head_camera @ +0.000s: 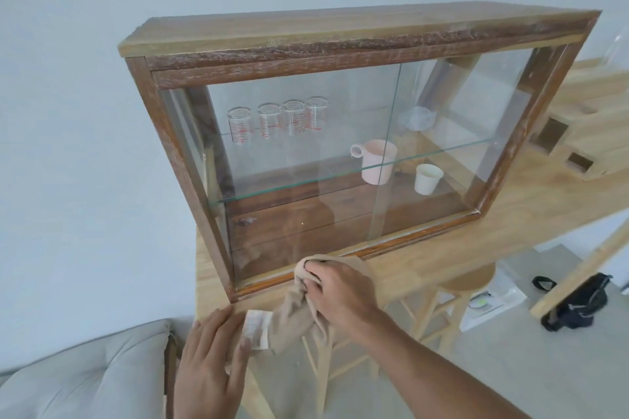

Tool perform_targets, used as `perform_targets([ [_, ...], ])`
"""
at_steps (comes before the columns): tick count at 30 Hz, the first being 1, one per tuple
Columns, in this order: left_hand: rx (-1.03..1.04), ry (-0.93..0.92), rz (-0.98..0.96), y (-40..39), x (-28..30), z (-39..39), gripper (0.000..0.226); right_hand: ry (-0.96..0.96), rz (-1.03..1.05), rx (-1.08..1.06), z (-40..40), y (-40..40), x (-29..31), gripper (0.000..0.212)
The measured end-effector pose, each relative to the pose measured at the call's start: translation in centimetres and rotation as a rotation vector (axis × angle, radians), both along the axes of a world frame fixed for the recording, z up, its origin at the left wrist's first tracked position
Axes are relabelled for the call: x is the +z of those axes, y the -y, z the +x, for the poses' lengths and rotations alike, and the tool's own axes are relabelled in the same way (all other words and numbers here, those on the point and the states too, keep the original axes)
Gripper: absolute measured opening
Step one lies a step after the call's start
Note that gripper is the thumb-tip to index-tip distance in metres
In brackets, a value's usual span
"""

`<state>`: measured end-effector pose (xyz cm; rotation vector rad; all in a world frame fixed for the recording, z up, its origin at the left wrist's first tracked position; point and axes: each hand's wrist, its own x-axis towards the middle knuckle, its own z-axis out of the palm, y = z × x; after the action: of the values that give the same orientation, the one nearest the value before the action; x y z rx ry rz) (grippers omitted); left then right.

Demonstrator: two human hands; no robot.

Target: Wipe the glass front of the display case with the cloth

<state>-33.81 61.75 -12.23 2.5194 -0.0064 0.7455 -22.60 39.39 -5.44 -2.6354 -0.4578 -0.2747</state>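
Note:
A dark wooden display case [340, 48] with a glass front [306, 163] stands on a light wooden table [442, 262]. My right hand [340, 292] grips a bunched beige cloth [292, 313] at the bottom edge of the glass, left of centre. The cloth hangs down over the table's front edge, with a white label [257, 328] showing. My left hand [211, 357] lies flat with fingers spread on the table's front left corner, its fingertips touching the label.
Inside the case, several measuring glasses [275, 121] and a pink mug [376, 161] stand on a glass shelf; a white cup [427, 178] sits below. A wooden stool [459, 286] stands under the table. A grey cushion [85, 381] lies lower left, a black bag [578, 303] lower right.

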Motion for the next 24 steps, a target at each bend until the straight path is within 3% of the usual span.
perform_targets([
  [3, -0.002, 0.019, 0.043, -0.3, -0.3, 0.1, 0.045, -0.043, -0.040, -0.169, 1.5, 5.8, 0.5, 0.015],
  [8, 0.009, -0.012, 0.049, 0.2, 0.5, -0.2, 0.049, -0.005, -0.054, -0.351, 2.1, 10.5, 0.7, 0.014],
  [12, 0.004, 0.002, 0.032, 0.4, 1.1, -0.3, 0.059, 0.117, -0.115, -0.189, 1.1, 6.3, 0.9, 0.012],
  [19, 0.023, 0.041, 0.026, -0.3, -0.1, 0.3, 0.057, 0.118, -0.208, 0.143, -2.4, -4.9, 1.2, 0.024],
  [24, 0.005, -0.034, 0.035, 0.2, 0.7, 0.4, 0.054, 0.014, -0.056, 0.155, -0.7, -2.2, 0.3, 0.009],
])
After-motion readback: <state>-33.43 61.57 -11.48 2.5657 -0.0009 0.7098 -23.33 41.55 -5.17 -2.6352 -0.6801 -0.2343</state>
